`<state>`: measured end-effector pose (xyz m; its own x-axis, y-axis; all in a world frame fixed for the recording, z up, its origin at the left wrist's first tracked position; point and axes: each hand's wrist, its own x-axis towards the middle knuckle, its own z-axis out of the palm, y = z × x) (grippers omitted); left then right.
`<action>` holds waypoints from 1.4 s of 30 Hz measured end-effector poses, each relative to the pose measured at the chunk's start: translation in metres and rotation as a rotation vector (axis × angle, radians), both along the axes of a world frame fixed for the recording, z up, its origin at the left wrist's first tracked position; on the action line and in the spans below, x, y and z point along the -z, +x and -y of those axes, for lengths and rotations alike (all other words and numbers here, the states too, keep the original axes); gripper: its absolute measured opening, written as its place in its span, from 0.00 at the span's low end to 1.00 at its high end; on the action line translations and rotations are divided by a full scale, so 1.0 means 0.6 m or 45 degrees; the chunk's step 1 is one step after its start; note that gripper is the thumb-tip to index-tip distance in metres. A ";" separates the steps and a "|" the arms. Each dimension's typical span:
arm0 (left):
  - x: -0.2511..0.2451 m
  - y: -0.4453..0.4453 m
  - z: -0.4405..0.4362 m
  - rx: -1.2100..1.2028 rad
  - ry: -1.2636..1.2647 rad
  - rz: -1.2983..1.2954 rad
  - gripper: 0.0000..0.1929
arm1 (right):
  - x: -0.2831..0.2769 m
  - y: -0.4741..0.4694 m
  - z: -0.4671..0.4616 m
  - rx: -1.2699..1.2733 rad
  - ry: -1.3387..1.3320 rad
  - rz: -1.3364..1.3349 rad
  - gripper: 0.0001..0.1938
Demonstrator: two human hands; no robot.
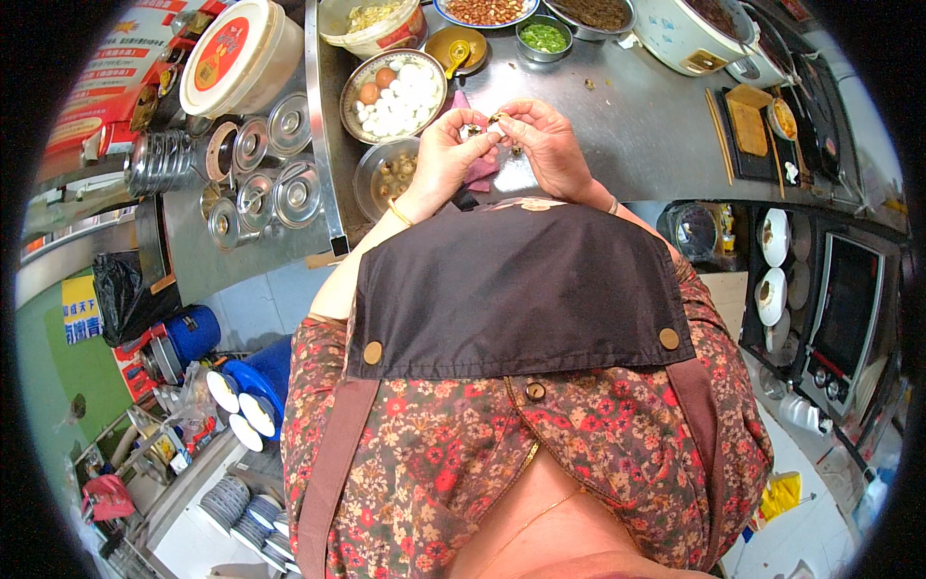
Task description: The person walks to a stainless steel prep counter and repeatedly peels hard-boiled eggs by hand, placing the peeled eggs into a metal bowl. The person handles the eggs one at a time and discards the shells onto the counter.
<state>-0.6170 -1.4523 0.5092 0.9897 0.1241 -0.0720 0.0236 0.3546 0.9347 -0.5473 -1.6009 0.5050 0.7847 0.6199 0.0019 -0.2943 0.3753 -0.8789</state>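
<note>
My left hand point(452, 152) and my right hand point(546, 148) meet above the steel counter, fingertips pinching a small, partly peeled quail egg point(495, 129). Speckled shell clings near the fingers of both hands; the fingers hide much of the egg. Just left of them is a patterned bowl point(349, 121) of peeled white eggs, with a few brown ones among them. Nearer to me, partly behind my left wrist, a clear bowl point(364, 189) contains speckled quail eggs. A pink cloth point(479, 172) lies beneath my hands.
Behind the egg bowl stand a brown bowl point(474, 64) with a yellow spoon point(457, 56), a steel bowl of chopped greens point(544, 39) and a plate of peanuts point(486, 10). Lidded steel pots point(296, 194) sit left. Chopsticks point(719, 136) and a rice cooker point(687, 43) are right.
</note>
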 end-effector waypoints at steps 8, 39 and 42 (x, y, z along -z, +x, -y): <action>-0.011 -0.008 0.003 -0.012 0.000 -0.041 0.07 | -0.003 -0.002 0.007 -0.002 0.045 -0.078 0.07; -0.002 -0.009 0.013 -0.027 0.157 -0.018 0.07 | -0.011 0.006 0.025 -0.154 -0.169 0.077 0.10; 0.000 -0.007 0.014 -0.074 0.249 -0.054 0.07 | -0.013 0.000 0.023 -0.148 -0.207 0.141 0.11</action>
